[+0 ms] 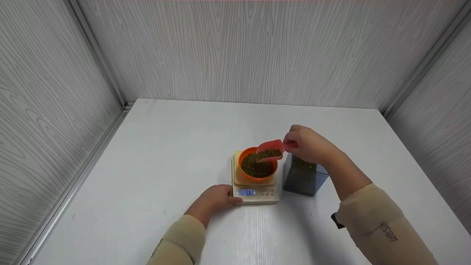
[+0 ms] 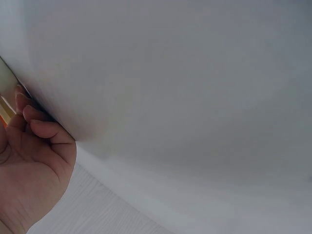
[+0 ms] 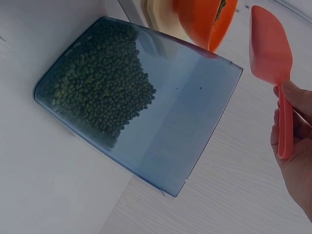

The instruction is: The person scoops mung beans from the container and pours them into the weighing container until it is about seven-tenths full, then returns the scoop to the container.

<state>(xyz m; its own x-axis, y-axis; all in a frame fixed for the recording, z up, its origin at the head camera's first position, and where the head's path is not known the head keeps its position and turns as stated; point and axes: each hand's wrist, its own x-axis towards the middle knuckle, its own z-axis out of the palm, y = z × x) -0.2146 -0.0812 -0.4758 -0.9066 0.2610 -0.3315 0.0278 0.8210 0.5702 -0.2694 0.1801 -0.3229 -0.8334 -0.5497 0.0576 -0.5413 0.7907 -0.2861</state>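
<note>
Near the table's (image 1: pixel 147 154) front edge, the right hand (image 1: pixel 309 145) grips a red scoop (image 1: pixel 270 149) of beans — over the orange bowl (image 1: pixel 257 167). The left hand (image 1: pixel 217 198) rests on the scale (image 1: pixel 255 193) — fingers loosely curled against its side.

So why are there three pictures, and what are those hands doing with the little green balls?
It is one moment seen by three cameras on a person: one on the head, one on each wrist. On the white table sits a scale with an orange bowl of green beans on it. The right hand pinches a red scoop of beans, tipped over the bowl. Its wrist camera sees the blue bean container close up. The left hand rests against the scale's corner.
</note>
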